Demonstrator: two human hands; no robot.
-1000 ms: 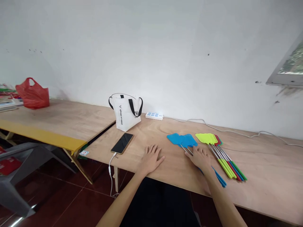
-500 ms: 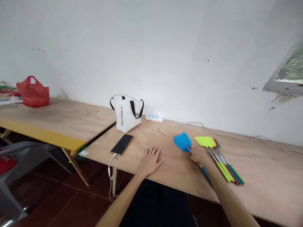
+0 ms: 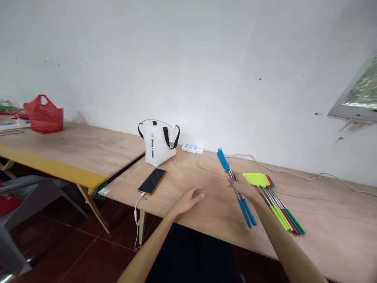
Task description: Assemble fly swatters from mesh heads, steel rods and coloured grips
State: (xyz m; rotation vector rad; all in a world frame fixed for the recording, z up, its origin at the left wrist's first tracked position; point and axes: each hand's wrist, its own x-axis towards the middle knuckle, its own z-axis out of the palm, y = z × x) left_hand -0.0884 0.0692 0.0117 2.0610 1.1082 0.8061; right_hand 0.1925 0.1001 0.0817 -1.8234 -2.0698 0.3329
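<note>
My right hand (image 3: 240, 186) grips the metal shafts of blue fly swatters (image 3: 223, 160), whose heads are turned nearly edge-on. At least two blue handles hang below the hand, toward the table's front edge. To the right, a fanned row of fly swatters (image 3: 257, 179) lies flat, with yellow, red, blue and green handles. My left hand (image 3: 187, 200) is open at the front of the table, fingers a little curled and thumb apart, holding nothing. A phone (image 3: 152, 181) with a white charging cable lies to the left of it.
A white bag (image 3: 159, 145) with black handles stands near the wall beside a power strip (image 3: 192, 148). Its cord (image 3: 277, 168) runs right along the wall. On the left table (image 3: 97, 145) sits a red plastic bag (image 3: 44, 116). A grey chair (image 3: 32, 212) stands at lower left.
The blue swatters, flat on the table before, are now lifted and turned on edge in my right hand. My left hand has gone from lying flat with spread fingers to slightly curled.
</note>
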